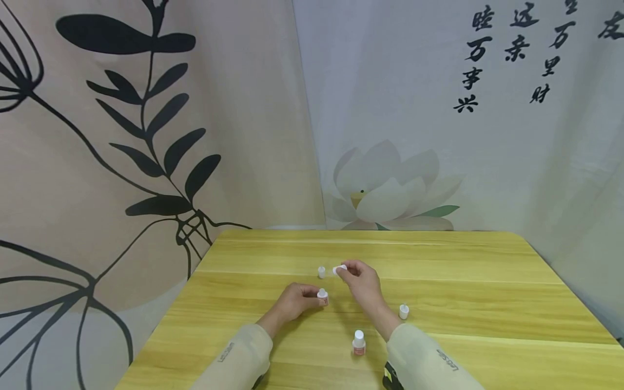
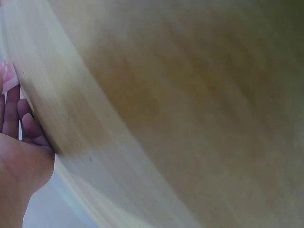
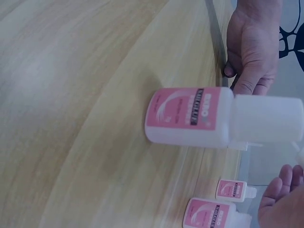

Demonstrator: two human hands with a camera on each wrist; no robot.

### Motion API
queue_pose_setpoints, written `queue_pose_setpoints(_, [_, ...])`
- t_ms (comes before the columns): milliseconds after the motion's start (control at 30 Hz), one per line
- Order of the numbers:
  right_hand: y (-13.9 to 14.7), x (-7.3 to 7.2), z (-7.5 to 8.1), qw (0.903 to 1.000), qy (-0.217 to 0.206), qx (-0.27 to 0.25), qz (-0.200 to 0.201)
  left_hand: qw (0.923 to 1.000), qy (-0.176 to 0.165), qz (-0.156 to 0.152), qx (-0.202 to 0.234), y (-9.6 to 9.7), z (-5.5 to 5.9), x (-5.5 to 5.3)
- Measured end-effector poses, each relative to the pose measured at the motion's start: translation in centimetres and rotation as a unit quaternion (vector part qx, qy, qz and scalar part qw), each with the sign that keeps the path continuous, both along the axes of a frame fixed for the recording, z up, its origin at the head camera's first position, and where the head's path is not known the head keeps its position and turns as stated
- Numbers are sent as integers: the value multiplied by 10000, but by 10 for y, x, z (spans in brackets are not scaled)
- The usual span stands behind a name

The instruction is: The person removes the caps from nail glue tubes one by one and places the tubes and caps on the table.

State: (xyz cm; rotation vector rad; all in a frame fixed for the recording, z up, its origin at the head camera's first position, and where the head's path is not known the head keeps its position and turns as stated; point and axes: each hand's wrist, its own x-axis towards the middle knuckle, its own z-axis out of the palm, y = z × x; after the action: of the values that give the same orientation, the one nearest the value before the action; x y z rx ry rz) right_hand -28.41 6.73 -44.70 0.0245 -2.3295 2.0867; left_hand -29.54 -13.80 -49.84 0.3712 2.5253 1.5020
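Observation:
In the head view my left hand (image 1: 298,300) holds a small glue bottle (image 1: 323,298) upright by its side, white top uppermost. Its pink label (image 2: 8,76) peeks in at the edge of the left wrist view. A bit farther back, my right hand (image 1: 361,279) pinches a small white bottle (image 1: 339,269) turned on its side, partly hidden by the fingers. Just left of that hand stands another small white bottle (image 1: 321,272). Nearer to me, a capped glue bottle (image 1: 358,343) with a pink label stands between my forearms; it looms large in the right wrist view.
A small white bottle (image 1: 403,311) stands right of my right forearm. Pink labels show on two smaller bottles low in the right wrist view, one of them a glue bottle (image 3: 231,189). The wooden table (image 1: 487,281) ends at a printed curtain (image 1: 263,135).

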Motion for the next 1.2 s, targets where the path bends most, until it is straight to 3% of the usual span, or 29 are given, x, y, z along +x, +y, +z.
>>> queue_pose_setpoints(1200, [1,1,-2,10000,36,-83,-28,9998,-64,-64,158,0,1,0])
